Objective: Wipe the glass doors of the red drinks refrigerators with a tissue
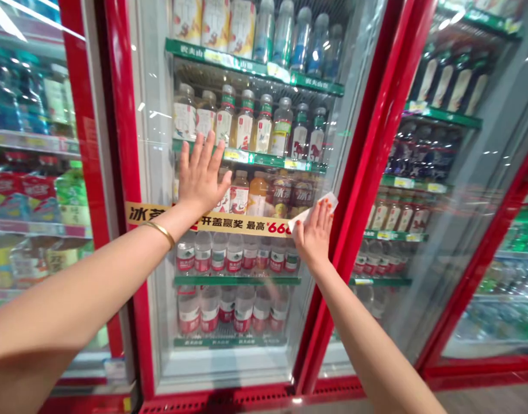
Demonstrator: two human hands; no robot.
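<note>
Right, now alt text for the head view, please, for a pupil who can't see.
A person's right hand presses a white cloth or tissue against a red-framed glass cooler door near its right edge, while the left hand lies spread on it too. A yellow banner crosses the door; bottled drinks stand on shelves behind.

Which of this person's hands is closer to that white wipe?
The right. The right hand lies on the white wipe, fingers over it; the left hand, spread open, is apart from it, further left and a little higher.
</note>
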